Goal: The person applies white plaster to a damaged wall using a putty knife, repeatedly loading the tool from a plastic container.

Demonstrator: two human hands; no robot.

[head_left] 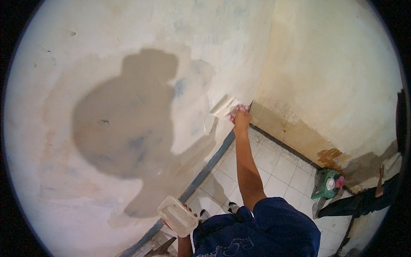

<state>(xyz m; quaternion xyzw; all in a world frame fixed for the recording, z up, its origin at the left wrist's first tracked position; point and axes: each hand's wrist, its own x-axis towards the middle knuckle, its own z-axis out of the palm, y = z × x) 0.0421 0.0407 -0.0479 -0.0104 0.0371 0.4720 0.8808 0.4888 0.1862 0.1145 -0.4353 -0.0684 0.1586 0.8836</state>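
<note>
My right hand (242, 118) is stretched out ahead, its fingers closed round the red, white-smeared handle of a wide putty knife (224, 106). The blade, coated with whitish paste, lies at the pale wall (231, 64), close to the corner. Low and nearer to me, my left hand (187, 208) grips a whitish rectangular plastic tub (178, 217) from beneath and the side. Pale paste coats the tub's inside. Most of the left palm is hidden under it.
A second wall (325, 73), yellowish with a stained, rough lower band, meets the first at the corner. Dark skirting (209, 165) edges the white tiled floor (280, 165). A green bag (329, 183) with white and pink things stands right, beside another person (357, 202). My shadow (128, 115) covers the wall.
</note>
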